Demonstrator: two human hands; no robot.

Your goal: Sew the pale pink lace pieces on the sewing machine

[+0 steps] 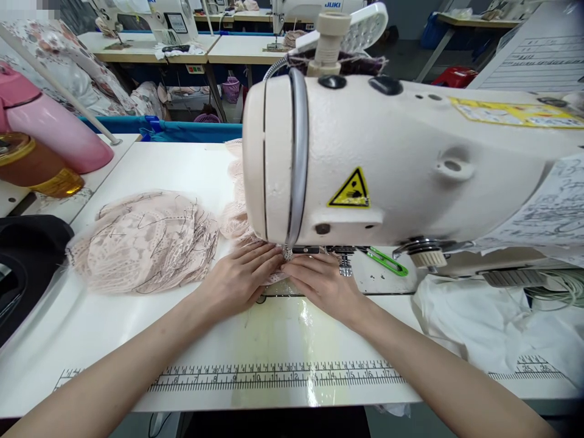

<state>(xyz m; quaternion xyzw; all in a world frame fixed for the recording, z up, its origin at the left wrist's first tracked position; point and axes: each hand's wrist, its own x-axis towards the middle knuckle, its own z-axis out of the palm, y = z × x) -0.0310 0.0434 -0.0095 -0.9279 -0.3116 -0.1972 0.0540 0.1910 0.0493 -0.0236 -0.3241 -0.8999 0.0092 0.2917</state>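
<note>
Pale pink lace fabric runs under the head of a white sewing machine, and its near part lies beneath my fingers. My left hand has its fingers close together, gripping the lace just left of the needle area. From the right, my right hand holds the lace edge at the presser foot, its fingertips almost meeting the left ones. The machine head and my fingers hide most of the stitching spot. Left of my left hand sits a crumpled pile of pink lace with dark loose threads.
Green thread snips lie right of the needle. White cloth is bunched at the right. A pink bottle, an amber jar and a black object stand left. A printed ruler crosses the table front. A person in floral clothing is beyond.
</note>
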